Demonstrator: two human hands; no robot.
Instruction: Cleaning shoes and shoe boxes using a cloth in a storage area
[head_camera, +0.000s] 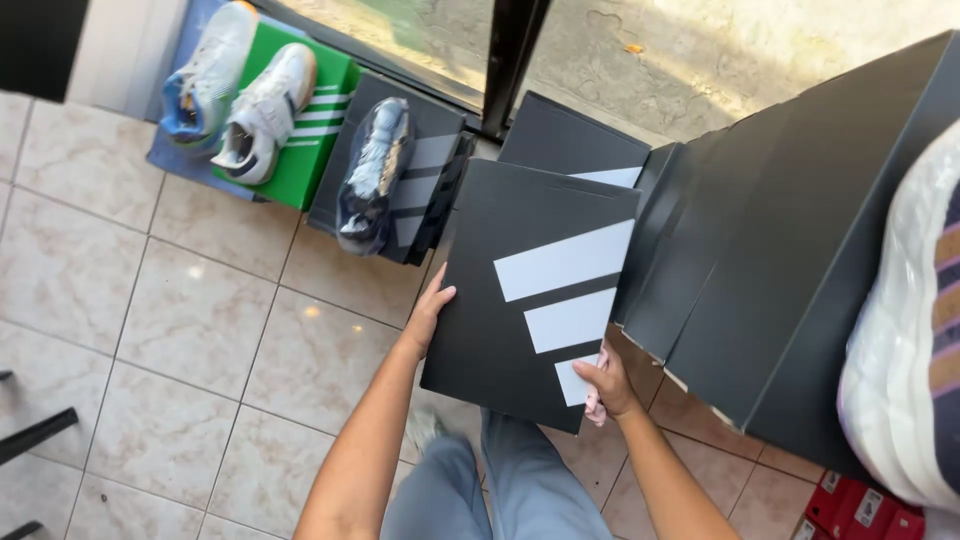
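Fingers (440, 296) of the left hand (428, 318) curl over the left long edge of a black shoe box (500, 330), thumb on the lid; the right hand (606, 385) pinches the near right corner from below, fingertips hidden under it. Both hands are closed on the box, which is held in the air over the tiled floor (200, 330), tilted, its lid with three white stripes facing up, just in front of another black box (570, 145) by the glass door.

Judging by the look, the box is stiff cardboard with a smooth, slightly slick finish. Whether it is full or empty cannot be told; the loose grip suggests it is light. Walls would dent under a hard squeeze, and a lid of this kind may lift off, so the safest hold is on opposite edges with fingers under the base, much as now.

Beside it to the right stands a row of black boxes (780, 250) with a white shoe (915, 340) on top. To the left, shoes rest on a green box (310, 130) and a dark box (425, 150); red boxes (860, 505) lie at lower right.
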